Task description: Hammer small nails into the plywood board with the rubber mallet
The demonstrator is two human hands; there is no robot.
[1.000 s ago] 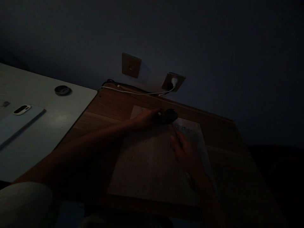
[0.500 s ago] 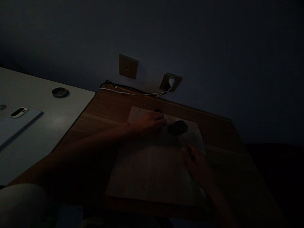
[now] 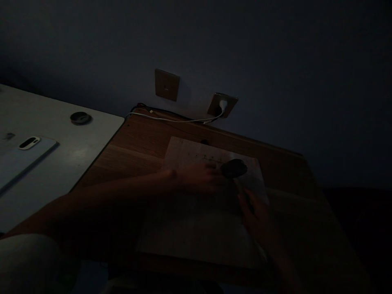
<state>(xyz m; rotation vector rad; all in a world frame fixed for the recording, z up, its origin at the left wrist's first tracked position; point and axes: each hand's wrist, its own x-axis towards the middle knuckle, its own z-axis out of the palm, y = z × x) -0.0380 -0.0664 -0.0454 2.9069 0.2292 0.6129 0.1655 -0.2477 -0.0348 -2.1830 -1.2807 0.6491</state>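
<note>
The scene is very dark. A pale flat board (image 3: 190, 228) lies on a brown wooden table (image 3: 137, 143). My left hand (image 3: 202, 178) rests on the board's far part, fingers right next to a small dark rounded object (image 3: 234, 168); whether it grips it I cannot tell. My right hand (image 3: 255, 214) lies on the board's right side, fingers curled, just below that object. Small marks run along the board's far edge.
A white desk (image 3: 61, 163) adjoins on the left, carrying a pale flat device (image 3: 21, 157) and a round dark cap (image 3: 80, 118). On the wall are a switch plate (image 3: 167, 84) and a socket (image 3: 222, 105) with a white plug and cable (image 3: 171, 119).
The dark object has shifted right and nearer along the board. My left hand followed it toward me. My right hand has drawn back down the board's right side.
</note>
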